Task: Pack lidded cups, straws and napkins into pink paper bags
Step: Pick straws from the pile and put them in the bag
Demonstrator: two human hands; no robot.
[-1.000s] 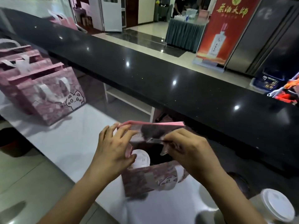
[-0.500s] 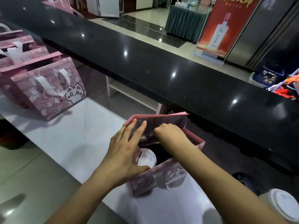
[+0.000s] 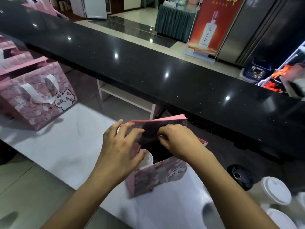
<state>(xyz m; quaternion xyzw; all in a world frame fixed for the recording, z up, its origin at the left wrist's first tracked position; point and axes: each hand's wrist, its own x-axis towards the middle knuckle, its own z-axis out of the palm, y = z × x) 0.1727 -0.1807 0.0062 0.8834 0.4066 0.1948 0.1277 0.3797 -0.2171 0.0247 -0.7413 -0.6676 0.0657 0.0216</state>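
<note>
Now the person is working over a white table [image 3: 69, 146], and the open pink bag [image 3: 158, 176] is standing near its middle, a little toward 4 o'clock from the packed bags [image 3: 38, 100] waiting at 9 o'clock. Inside the open bag one lidded cup [image 3: 147, 158] is already sitting upright, at the bag's left side. More lidded cups [image 3: 274, 190] are waiting at 4 o'clock, well apart from the bag.

The left hand [image 3: 118, 151] is holding the left wall of the bag with its fingers spread, the thumb lying just over the cup's lid. The right hand [image 3: 179, 141] is reaching into the mouth with the fingertips pinching something small and pale; it is too blurred to say if it is a napkin or a straw.

To do this step well, I think the left hand should be keeping the mouth wide, while the right is lowering the item beside the cup, not onto the lid, so the cup is not tipping.
</note>
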